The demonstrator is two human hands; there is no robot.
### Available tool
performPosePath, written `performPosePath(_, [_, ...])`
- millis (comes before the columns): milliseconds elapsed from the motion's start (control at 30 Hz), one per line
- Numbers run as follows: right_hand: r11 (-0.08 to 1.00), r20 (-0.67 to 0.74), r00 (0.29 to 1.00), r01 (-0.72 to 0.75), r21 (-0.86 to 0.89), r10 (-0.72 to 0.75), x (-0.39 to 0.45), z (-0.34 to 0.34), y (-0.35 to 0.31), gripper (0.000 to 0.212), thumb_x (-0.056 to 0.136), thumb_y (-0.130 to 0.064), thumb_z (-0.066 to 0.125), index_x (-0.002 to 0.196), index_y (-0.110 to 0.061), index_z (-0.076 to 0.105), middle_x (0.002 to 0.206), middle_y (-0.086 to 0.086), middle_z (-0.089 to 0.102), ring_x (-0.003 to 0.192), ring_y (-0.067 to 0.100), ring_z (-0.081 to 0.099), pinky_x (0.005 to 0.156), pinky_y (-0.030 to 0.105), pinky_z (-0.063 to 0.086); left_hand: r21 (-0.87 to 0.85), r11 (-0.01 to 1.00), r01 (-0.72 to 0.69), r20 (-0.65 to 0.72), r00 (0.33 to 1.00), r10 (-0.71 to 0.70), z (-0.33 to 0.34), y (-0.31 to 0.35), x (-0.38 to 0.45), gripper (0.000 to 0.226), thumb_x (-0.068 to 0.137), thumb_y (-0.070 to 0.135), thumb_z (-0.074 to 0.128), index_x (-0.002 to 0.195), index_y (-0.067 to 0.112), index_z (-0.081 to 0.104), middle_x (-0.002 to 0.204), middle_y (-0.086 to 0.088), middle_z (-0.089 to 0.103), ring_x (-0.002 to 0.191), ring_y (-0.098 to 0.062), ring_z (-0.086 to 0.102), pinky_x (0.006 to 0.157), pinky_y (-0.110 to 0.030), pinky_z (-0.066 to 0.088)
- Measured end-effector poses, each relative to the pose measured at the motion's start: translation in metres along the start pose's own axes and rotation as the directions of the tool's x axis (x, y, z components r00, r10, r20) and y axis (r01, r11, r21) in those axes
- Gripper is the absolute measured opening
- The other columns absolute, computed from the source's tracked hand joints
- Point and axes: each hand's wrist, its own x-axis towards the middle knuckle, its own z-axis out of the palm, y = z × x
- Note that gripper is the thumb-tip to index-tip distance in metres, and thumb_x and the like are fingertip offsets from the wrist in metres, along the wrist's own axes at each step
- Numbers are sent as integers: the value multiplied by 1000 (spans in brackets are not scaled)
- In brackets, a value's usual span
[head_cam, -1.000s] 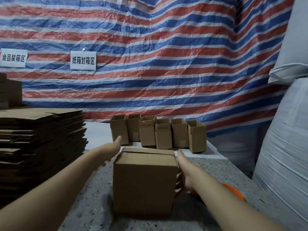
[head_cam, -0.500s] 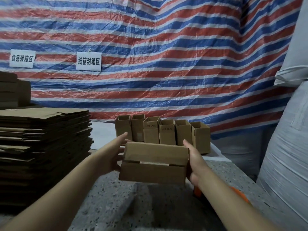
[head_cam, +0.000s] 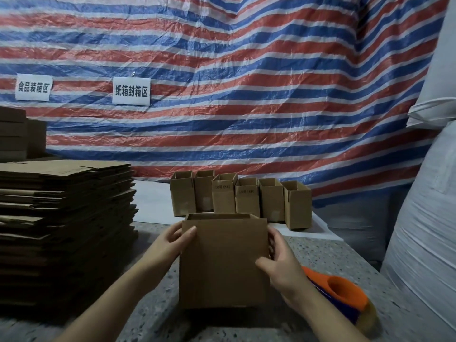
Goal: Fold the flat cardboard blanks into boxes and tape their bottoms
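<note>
With its open top up, the cardboard box (head_cam: 223, 260) stands low centre on the bench (head_cam: 333, 257). The left hand (head_cam: 172, 245) and right hand (head_cam: 281, 262) clamp its sides, thumbs on the near face.

A red, white and blue striped tarp (head_cam: 246, 82) hangs behind the speckled table (head_cam: 333, 255). Two white signs (head_cam: 131, 91) with black characters are fixed to it. White woven sacks (head_cam: 424, 230) stand at the right.

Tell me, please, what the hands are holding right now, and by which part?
Both hold the cardboard box by its side edges: the left hand grips the upper left edge, the right hand the right edge, thumbs on the near face.
</note>
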Motion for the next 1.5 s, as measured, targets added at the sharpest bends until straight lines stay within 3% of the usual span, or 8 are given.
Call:
performPosePath(133, [999,-21,1000,-23,-25,22,-9,3,16,69,91,1,66,117,-58,41,123,-13,60,105,6,63,67,18,57,130,990,-58,-56,996,66,3,-16,-3,68,73,55,65,134,28,52,128,2,62,117,-16,60,98,-34,50])
performPosePath(333, [983,-56,989,-132,131,140,-11,11,37,61,88,-16,75,129,-44,41,124,-4,59,103,15,66,61,23,59,109,993,-51,14,999,50,3,-35,-4,84,71,63,73,142,38,35,137,4,51,113,-9,57,74,-15,53])
performPosePath(467, [968,-52,982,-167,185,179,-10,13,45,60,82,-19,81,130,-34,47,117,2,67,84,13,75,59,22,58,175,984,-30,86,996,15,-3,-49,-6,136,40,70,86,153,32,21,146,-1,46,124,-18,54,96,-34,53])
performPosePath(633, [975,-80,983,-151,162,166,-5,19,40,64,66,-46,80,123,-40,50,121,-2,64,97,14,69,60,22,58,191,978,-82,58,996,72,-5,-49,-3,137,36,70,87,152,33,24,147,-1,45,131,-21,48,109,-47,43])
performPosePath(733, [991,-178,975,-130,15,130,0,19,43,60,62,-69,66,114,-46,48,137,-3,52,118,18,58,78,29,58,161,983,-87,18,996,85,-9,-51,-4,127,43,64,87,151,32,28,147,-1,47,130,-20,50,109,-47,44])
performPosePath(867, [989,-211,967,-149,-18,142,2,20,56,106,57,-82,55,147,-27,42,148,4,49,135,27,48,110,49,43,132,988,-83,8,997,82,-14,-54,-4,116,49,59,88,149,35,33,142,1,52,125,-18,55,103,-43,49])
performPosePath(1167, [961,-203,948,-211,181,246,3,30,45,65,56,-65,73,109,-28,64,106,-2,75,93,16,72,57,23,56,161,984,-76,-21,997,80,-18,-57,-4,120,42,69,89,146,42,35,138,6,54,122,-13,56,96,-36,52])
performPosePath(1500, [965,-171,961,-183,189,216,8,26,40,52,64,-55,75,107,-29,64,107,1,74,95,20,71,58,25,58,171,971,-169,-23,984,176,-14,-54,-1,133,36,73,86,151,38,27,144,5,47,131,-17,47,108,-48,44])
